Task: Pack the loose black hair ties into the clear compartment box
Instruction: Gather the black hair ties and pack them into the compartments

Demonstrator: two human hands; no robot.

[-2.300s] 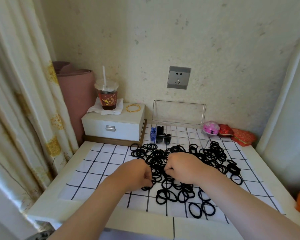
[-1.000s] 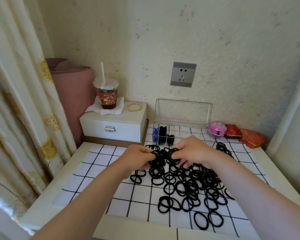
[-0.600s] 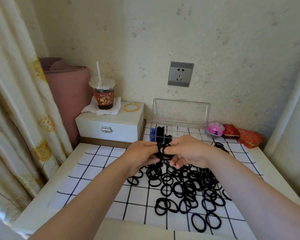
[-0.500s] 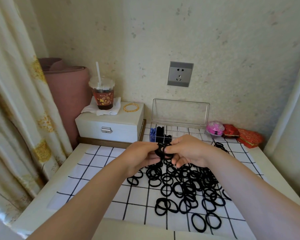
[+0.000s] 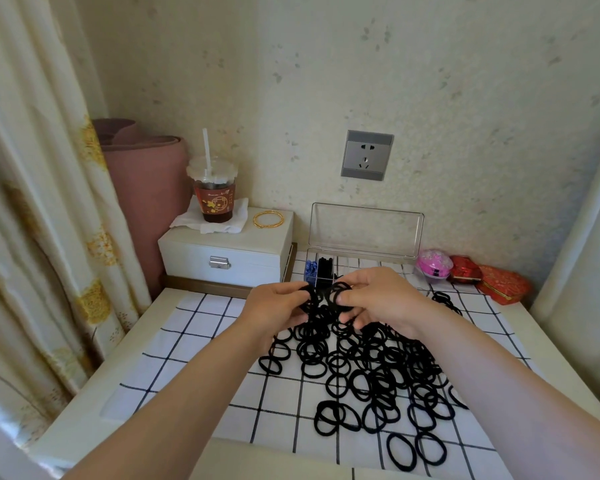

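Observation:
Many loose black hair ties point(image 5: 371, 375) lie in a heap on the white grid-patterned cloth. My left hand point(image 5: 274, 311) and my right hand point(image 5: 378, 299) are raised above the heap's far end, each pinching part of one small bunch of black hair ties point(image 5: 324, 297) held between them. Just behind my hands stands the clear compartment box point(image 5: 364, 261) with its lid upright against the wall. Its left compartments hold blue and black ties; my hands hide part of the box.
A white drawer box point(image 5: 226, 254) at the back left carries a drink cup with a straw point(image 5: 213, 194) and a gold bangle point(image 5: 268, 219). A pink round case point(image 5: 433, 265) and red pouches point(image 5: 492, 282) sit at the back right. Curtain hangs on the left.
Both hands lifted a bunch of ties off the heap and brought it up toward the box; in the last half second they have hardly moved.

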